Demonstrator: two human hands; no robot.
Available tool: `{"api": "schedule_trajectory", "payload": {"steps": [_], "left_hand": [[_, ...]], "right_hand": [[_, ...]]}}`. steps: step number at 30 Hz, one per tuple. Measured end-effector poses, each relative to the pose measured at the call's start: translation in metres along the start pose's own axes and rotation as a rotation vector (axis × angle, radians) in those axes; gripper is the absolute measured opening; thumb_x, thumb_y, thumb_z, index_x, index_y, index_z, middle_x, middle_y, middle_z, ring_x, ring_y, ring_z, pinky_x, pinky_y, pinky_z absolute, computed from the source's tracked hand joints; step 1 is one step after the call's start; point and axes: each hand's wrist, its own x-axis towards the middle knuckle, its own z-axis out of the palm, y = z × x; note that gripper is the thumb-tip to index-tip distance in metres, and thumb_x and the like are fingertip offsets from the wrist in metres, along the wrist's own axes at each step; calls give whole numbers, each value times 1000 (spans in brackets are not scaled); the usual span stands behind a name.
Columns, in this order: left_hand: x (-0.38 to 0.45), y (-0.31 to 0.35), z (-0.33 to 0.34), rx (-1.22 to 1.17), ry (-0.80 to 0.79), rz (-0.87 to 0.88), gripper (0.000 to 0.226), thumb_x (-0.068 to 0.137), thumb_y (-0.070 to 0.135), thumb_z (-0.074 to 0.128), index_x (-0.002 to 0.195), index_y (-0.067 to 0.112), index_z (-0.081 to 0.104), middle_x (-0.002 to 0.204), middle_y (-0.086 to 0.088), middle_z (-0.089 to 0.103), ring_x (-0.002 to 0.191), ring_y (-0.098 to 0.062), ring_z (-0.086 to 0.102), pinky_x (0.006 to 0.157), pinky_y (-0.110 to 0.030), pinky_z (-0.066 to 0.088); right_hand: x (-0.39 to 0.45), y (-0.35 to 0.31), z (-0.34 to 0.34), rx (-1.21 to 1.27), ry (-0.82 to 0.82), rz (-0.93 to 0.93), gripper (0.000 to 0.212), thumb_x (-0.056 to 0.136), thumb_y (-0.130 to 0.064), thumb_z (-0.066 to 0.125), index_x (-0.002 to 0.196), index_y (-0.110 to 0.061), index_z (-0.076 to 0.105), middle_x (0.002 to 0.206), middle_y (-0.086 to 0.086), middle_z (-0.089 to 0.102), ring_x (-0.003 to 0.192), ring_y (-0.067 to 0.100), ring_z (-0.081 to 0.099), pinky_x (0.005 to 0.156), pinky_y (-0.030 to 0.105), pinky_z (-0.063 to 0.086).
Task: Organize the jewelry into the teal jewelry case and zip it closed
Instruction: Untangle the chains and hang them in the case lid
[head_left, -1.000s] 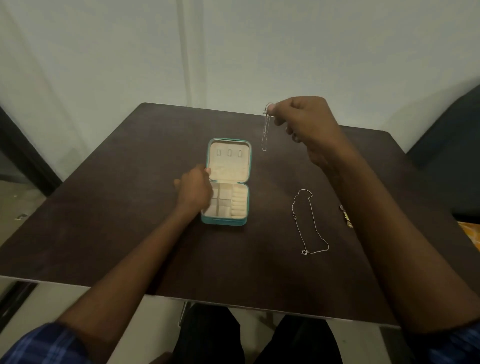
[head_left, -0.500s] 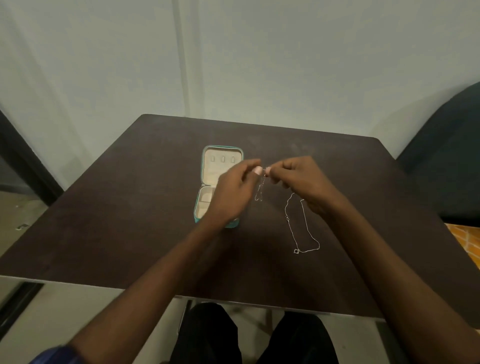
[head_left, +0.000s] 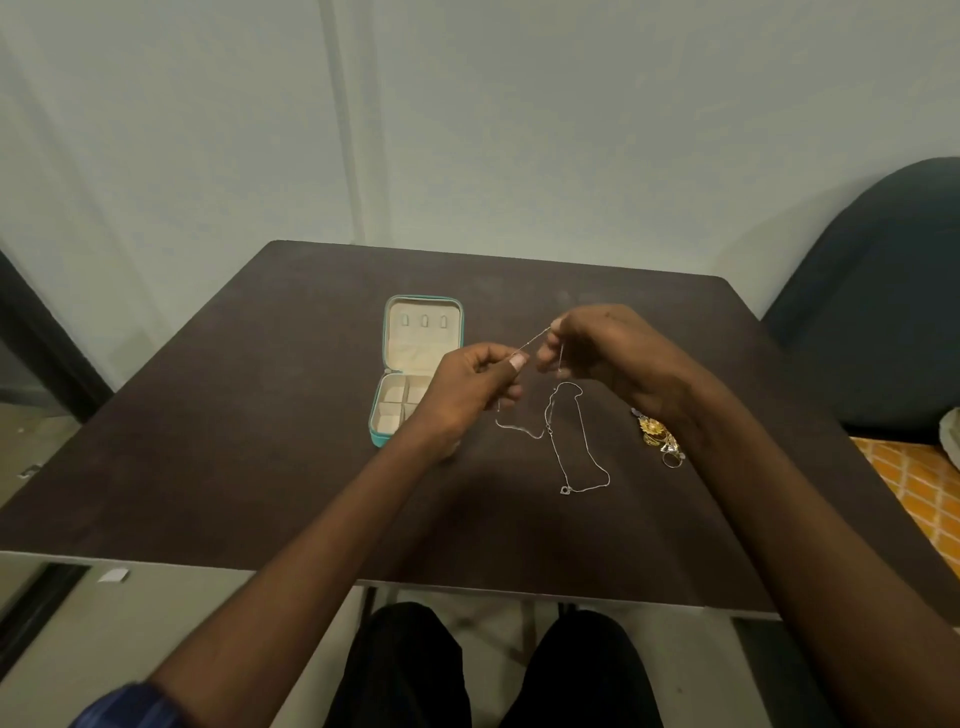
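Bench (head_left: 260, 415): I see the case (head_left: 423, 332) lying open at centre-left, compartments empty.
Hands: my left hand (head_left: 467, 389) and right hand (head_left: 608, 353) each pinch a fine chain (head_left: 532, 340), taut between them.
Loose end: it trails near a second chain (head_left: 576, 441); I judge they could tangle.
Rings (head_left: 660, 436): close under my right wrist, easily knocked.

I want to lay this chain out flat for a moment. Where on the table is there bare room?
Free: the wide strip left of the teal case, and the near edge of the table below the loose necklace. Crowded: between case and gold jewelry pile, where both hands work.
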Motion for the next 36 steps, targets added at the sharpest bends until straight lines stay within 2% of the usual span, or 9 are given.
{"api": "schedule_trajectory", "payload": {"steps": [7,11,15,18,22,29,31,33,36], "left_hand": [[-34,-15,8,57,41,-104,14,93,20,56,95,7,61,64,-1,50,49,-7,46,48,-23,46],[-59,-30,11,115,149,-128,30,90,20,59,119,16,55,68,-2,56,60,-11,55,53,-26,49],[-72,-39,11,414,269,1,40,88,23,61,126,27,49,67,-1,63,63,-9,60,61,-19,47],[-73,-41,12,655,246,50,41,91,26,57,130,32,47,72,5,62,67,-7,59,58,-14,41],[-72,-46,12,896,171,13,28,93,34,51,120,31,57,99,6,69,92,-12,63,74,-26,47],[-73,-49,17,999,109,-21,27,96,38,45,105,21,64,101,1,63,91,-13,58,80,-29,49],[-76,-51,19,1046,143,58,26,95,36,47,102,18,64,102,0,57,93,-14,53,75,-28,46],[-79,-55,22,1112,191,172,22,92,33,54,96,16,66,98,-1,55,90,-15,52,67,-25,42],[-82,-61,23,1214,227,248,15,77,30,74,81,17,70,84,0,61,73,-13,58,56,-19,39]], "right_hand": [[4,-11,-12,355,-120,35,14,92,-13,49,84,-9,60,59,-1,55,55,13,59,62,31,58],[25,-6,-14,214,-67,54,9,90,-13,56,83,-12,62,66,1,58,62,13,61,63,31,58],[54,16,-7,-96,14,52,13,91,-17,56,80,-14,60,69,1,59,58,10,57,51,20,51],[75,36,1,-242,7,77,16,93,-15,53,79,-15,59,68,1,58,48,4,54,44,17,45],[92,45,10,-164,-17,134,17,94,-13,51,79,-13,59,65,1,55,51,8,58,49,21,51],[112,58,15,-392,-8,46,15,92,-10,54,78,-8,60,63,4,54,41,5,49,41,17,45],[118,64,18,-531,9,-9,14,90,-10,57,85,-1,65,65,3,58,47,8,49,46,20,45],[124,69,20,-690,0,-61,17,89,-11,58,88,3,68,78,1,63,56,7,51,63,24,46],[130,80,22,-798,7,-81,15,88,-13,60,85,-1,69,94,5,69,80,14,61,75,21,39]]}}
